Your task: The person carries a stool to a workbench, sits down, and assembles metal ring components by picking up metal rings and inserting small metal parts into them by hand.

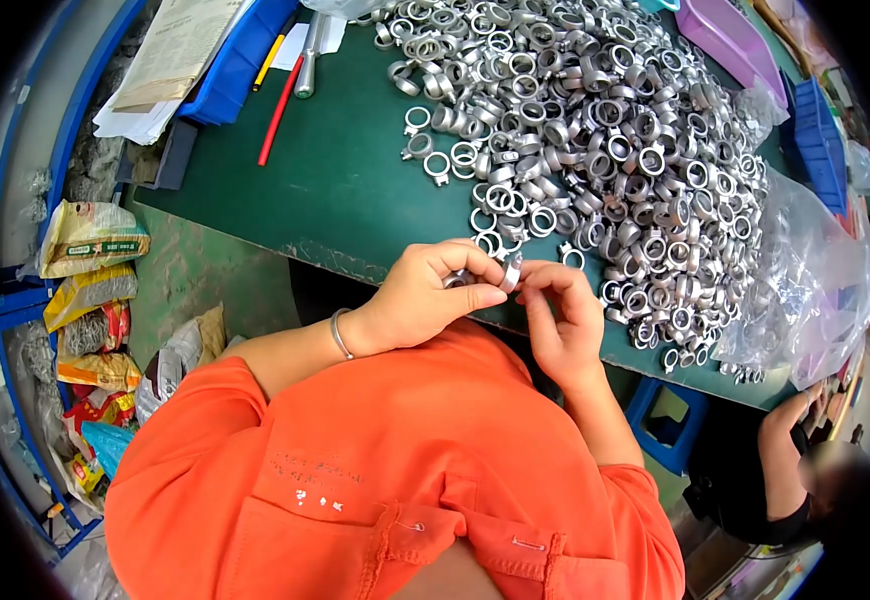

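In front of my body, at the near edge of the table, my left hand (425,292) pinches a small silvery metal ring (512,272) between thumb and fingertips. A second ring (457,279) shows partly within the curl of that hand's fingers. My right hand (567,318) meets the first ring from the other side, its thumb and fingertips closed at the ring's edge; the exact contact is partly hidden. Just beyond both hands spreads a large heap of similar metal rings (615,150), many with a small lug on the side.
On the green table (345,180) lie a red pen (281,112), a yellow pen and a metal-handled tool (309,62). A blue bin (240,60) stands at left, a pink bin (730,40) at far right. Clear plastic (805,270) flanks the heap. Another person (755,465) sits at lower right.
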